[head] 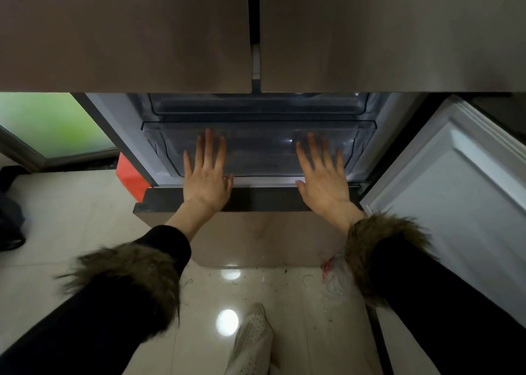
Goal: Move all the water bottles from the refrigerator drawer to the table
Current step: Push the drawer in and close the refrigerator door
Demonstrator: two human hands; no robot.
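Both hands reach forward with fingers straight and spread, holding nothing. The left hand and the right hand lie flat against the front of a clear plastic refrigerator drawer, palms at its lower edge and fingertips pointing up its face. They sit well apart, one toward each end of the drawer. Through the smoky plastic between the hands no bottle shape can be made out; the inside is dim and I cannot tell what it holds.

Just below the wrists runs the dark top edge of a brown lower door panel, which hangs open toward the person. Above the fingertips a second clear bin sits further back, and over that hang the two brown upper doors with a narrow gap between them.

To the right of the right hand an open white door liner angles away. Left of the left hand an orange-red object stands by the cabinet side, with a frosted green window beyond it.

Under the fur-trimmed black sleeves is glossy pale floor tile, reflecting two lamp spots. A crumpled white plastic bag lies near the right cuff, and a spotted slipper shows between the arms.
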